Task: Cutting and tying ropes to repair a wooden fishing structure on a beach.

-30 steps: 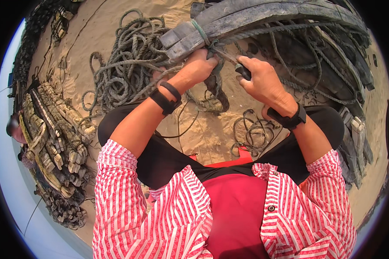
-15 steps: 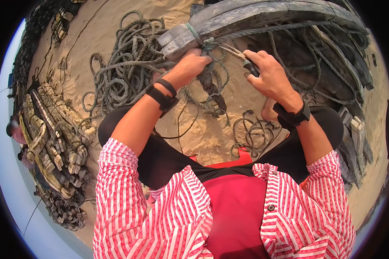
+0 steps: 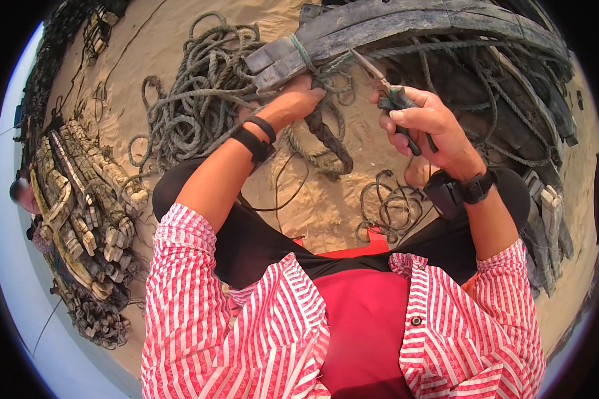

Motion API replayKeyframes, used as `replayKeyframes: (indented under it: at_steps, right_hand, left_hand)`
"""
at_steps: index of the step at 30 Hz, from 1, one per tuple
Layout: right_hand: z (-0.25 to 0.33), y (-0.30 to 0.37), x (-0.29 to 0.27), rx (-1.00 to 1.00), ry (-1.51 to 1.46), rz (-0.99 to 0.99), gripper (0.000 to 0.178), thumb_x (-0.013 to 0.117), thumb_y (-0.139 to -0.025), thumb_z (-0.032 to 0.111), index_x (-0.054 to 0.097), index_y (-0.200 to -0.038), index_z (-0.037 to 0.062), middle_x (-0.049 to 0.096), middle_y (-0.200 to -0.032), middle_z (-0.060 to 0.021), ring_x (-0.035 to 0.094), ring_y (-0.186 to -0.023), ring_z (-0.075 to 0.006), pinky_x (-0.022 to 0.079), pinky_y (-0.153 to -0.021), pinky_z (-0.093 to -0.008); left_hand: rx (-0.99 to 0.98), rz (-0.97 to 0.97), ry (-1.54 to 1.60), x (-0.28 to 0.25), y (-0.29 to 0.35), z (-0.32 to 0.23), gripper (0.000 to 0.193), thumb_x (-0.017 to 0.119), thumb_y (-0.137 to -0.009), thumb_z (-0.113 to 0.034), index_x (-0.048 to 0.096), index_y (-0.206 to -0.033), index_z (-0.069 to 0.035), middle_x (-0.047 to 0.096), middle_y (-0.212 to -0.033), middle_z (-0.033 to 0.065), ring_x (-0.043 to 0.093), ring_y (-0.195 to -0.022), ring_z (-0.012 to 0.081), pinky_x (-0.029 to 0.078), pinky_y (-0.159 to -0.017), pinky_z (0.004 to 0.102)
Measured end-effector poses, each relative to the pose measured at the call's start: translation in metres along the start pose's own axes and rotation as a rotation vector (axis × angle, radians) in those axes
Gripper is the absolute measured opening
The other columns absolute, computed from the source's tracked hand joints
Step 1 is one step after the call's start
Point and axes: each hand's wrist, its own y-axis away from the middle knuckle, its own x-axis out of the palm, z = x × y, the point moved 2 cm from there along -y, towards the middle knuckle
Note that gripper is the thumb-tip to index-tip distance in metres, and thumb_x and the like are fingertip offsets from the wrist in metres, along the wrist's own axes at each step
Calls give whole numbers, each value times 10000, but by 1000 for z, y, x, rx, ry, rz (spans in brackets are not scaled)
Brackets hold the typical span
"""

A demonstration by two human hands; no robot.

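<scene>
My right hand (image 3: 427, 123) is closed round long-nosed pliers (image 3: 398, 100) with dark green handles. Their jaws point up and left, close to the tail of a green rope (image 3: 299, 50) tied round the end of two grey, curved beams (image 3: 379, 30) that look like floats or timber. Beneath that end is my left hand (image 3: 298, 100), its fingers curled and partly hidden by the beam. What they grip, if anything, does not show. A dark, twisted strip (image 3: 329, 143) hangs just below it, beside loose rope loops.
A big heap of grey rope (image 3: 199, 100) lies on the sand at left. Farther left is a stack of weathered, bundled pieces (image 3: 86, 206). Thin dark cord (image 3: 393, 206) is coiled between my legs. More beams and ropes (image 3: 512, 93) crowd the right. A person (image 3: 25, 194) is at the far left.
My right hand has drawn the pliers back from the knot, turning them more upright with the handles lower. The dark strip has shifted slightly; my left hand stays under the beam end.
</scene>
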Motion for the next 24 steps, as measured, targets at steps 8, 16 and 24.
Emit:
replayKeyframes:
  at_steps: [8, 16, 24]
  right_hand:
    - [-16, -8, -49, -188, 1433, -448, 494, 671, -804, 182, 593, -1277, 61, 642, -999, -158, 643, -919, -309, 524, -795, -410]
    - [-32, -21, -7, -270, 1444, -416, 538, 665, -773, 180, 570, -1292, 75, 605, -1071, -220, 595, -1007, -387, 506, -876, -467]
    - [-35, -29, -12, -298, 1338, -238, 551, 667, -797, 128, 534, -1327, 55, 628, -895, -144, 609, -695, -312, 514, -675, -383]
  left_hand:
    - [517, 173, -594, -6, 6, -5, 280, 603, -905, -111, 626, -1140, 40, 649, -1026, 96, 628, -949, 247, 497, -834, 374]
    - [-340, 184, 566, 16, 10, -23, 179, 614, -913, -117, 630, -1007, 35, 659, -890, 90, 645, -786, 165, 539, -693, 335]
    - [65, 182, 231, 29, 3, 8, 403, 634, -891, -303, 614, -994, 86, 584, -845, 133, 558, -778, 238, 455, -709, 374]
